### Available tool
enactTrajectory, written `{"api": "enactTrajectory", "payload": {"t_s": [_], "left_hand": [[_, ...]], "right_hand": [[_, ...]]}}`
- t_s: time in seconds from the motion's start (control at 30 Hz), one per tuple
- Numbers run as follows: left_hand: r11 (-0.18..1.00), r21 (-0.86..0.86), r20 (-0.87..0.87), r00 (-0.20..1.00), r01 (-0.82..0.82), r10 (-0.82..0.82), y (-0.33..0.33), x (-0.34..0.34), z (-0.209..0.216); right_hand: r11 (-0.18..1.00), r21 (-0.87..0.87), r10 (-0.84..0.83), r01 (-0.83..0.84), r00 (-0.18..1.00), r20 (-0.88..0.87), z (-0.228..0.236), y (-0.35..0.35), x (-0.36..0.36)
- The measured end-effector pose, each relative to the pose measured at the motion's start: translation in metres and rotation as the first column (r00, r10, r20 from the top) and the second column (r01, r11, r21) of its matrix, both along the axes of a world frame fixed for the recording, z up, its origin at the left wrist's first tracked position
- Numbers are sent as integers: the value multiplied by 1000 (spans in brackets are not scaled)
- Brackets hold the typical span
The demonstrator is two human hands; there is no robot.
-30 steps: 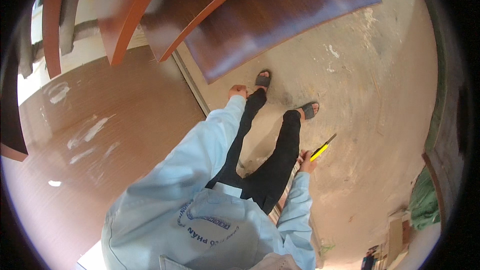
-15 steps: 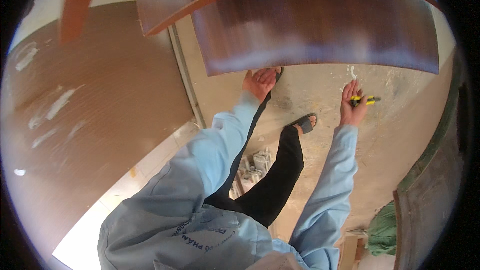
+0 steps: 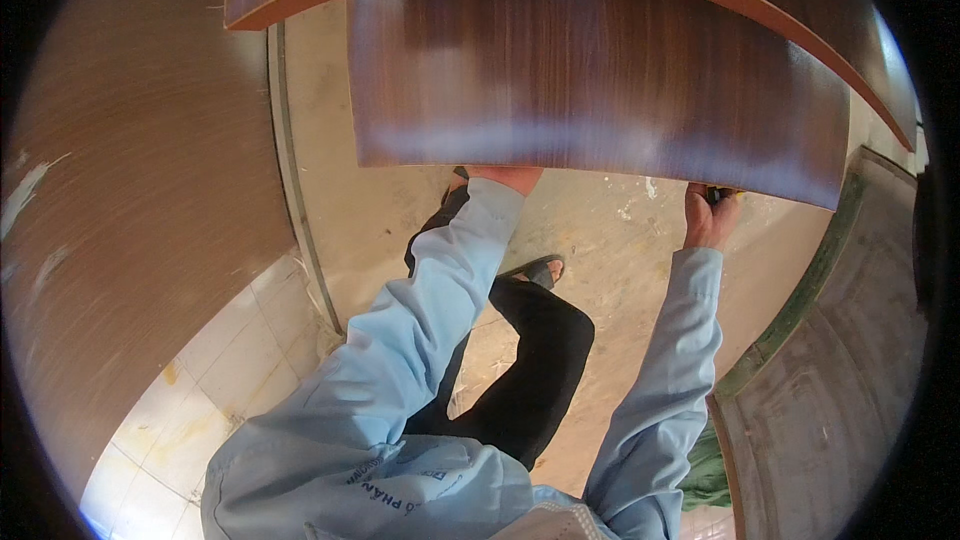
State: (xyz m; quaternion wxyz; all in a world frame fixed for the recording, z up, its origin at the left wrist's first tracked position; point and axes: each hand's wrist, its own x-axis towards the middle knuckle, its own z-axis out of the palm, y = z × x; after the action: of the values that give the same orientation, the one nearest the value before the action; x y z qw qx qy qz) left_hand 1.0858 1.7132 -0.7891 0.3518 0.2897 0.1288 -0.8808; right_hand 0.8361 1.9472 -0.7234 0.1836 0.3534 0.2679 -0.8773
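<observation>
One glossy panel (image 3: 590,80), scuffed floor (image 3: 620,250); left hand (image 3: 512,178) partly beneath, can't tell grip; right hand (image 3: 708,223) clasping cutter (image 3: 714,195).

Floor (image 3: 625,260): tan, scuffed, stained. White splotches (image 3: 650,187) on it. Dark sandal (image 3: 541,274) with foot in it, standing on floor. Pale square tiles (image 3: 235,365) at lower left.

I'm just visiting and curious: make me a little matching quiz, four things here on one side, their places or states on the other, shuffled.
1. Glossy brown wood-grain panel
2. Person's right hand
3. Crumpled green cloth
4. Square white floor tiles

A. Lower left
B. Lower right, beside the light-blue right sleeve
C. Upper middle
D. Holding a black-and-yellow tool

Pairs: 1-C; 2-D; 3-B; 4-A
</observation>
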Motion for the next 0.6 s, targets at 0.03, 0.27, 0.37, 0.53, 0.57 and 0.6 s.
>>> {"api": "enactTrajectory", "payload": {"t_s": [0.03,0.27,0.37,0.53,0.57,0.6], "left_hand": [[1000,10,-12,1000,-7,7,-1,-2,-1],[997,68,-89,995,-45,51,-9,-2,-8],[996,86,-119,992,-36,46,-19,1,-9],[990,137,-182,982,-21,46,-35,-4,-7],[990,143,-193,980,-15,43,-36,-5,-6],[983,185,-133,990,-19,44,-36,-7,-4]], "right_hand": [[1000,-20,-18,18,1000,18,3,0,1],[993,-120,14,-14,1000,2,1,0,-2],[992,115,53,-49,998,-34,-4,-12,-1],[995,61,-74,74,997,-11,-1,-34,-5],[994,70,-81,82,997,-9,-1,-38,-4],[997,42,-69,69,998,-11,1,-40,-4]]}}
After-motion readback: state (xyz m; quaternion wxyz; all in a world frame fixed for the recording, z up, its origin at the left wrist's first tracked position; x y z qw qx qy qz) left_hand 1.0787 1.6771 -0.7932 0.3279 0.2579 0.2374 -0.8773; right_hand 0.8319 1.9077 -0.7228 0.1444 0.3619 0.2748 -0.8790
